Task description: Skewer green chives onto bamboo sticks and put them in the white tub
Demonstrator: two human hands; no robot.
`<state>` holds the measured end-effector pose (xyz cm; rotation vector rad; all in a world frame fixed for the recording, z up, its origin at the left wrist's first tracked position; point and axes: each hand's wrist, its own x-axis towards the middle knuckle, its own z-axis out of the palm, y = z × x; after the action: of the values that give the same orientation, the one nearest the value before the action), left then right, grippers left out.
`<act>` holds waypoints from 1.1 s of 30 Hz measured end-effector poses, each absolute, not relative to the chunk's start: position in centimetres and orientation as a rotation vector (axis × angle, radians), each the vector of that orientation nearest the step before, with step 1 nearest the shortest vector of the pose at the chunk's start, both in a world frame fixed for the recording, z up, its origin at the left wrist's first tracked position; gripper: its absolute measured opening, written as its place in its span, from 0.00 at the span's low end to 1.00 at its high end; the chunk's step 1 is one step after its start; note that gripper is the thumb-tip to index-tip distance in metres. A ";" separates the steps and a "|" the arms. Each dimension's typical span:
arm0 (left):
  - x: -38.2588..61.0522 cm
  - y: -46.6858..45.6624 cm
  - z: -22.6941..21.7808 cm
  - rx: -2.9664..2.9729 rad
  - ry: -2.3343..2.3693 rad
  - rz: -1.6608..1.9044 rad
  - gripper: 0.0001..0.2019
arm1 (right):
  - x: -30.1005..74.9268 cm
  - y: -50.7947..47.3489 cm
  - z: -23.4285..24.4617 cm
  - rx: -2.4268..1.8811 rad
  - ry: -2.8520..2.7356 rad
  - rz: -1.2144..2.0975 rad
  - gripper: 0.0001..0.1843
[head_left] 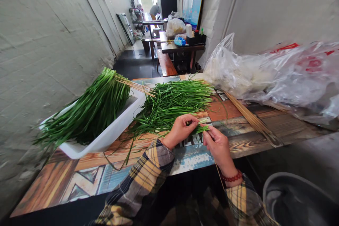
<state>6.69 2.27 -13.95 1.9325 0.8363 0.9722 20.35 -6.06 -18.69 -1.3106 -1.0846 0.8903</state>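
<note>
My left hand is closed in a pinch on a few garlic chives near their pale cut ends. Facing it, my right hand is also closed, with a thin bamboo skewer running down from it past the wrist. Its fingertips meet the chive stems; whether the skewer's tip pierces them is hidden. Just beyond both hands lies a loose pile of garlic chives on the table. At the left, a white tray holds a thick bunch of chives with several skewers sticking out rightward.
A bundle of bamboo skewers lies on the table's right side. Behind it sit bulky clear plastic bags. A grey bin stands below at the lower right. Farther back are another table, a bench and a bent-over person.
</note>
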 end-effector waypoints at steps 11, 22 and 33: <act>6.7 2.2 -13.8 1.888 0.843 0.944 0.07 | 20.5 -6.2 -18.4 -1.334 -1.136 0.914 0.23; 6.5 2.3 -13.9 1.935 0.766 0.854 0.10 | 20.6 -6.3 -18.4 -1.328 -1.184 0.874 0.31; 6.7 2.1 -14.4 1.983 0.677 0.728 0.12 | 20.6 -6.2 -18.0 -1.307 -1.194 0.877 0.30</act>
<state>6.65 2.10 -14.37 1.9834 0.6769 0.7284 20.57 -6.25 -17.99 -1.3074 -1.1943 0.8775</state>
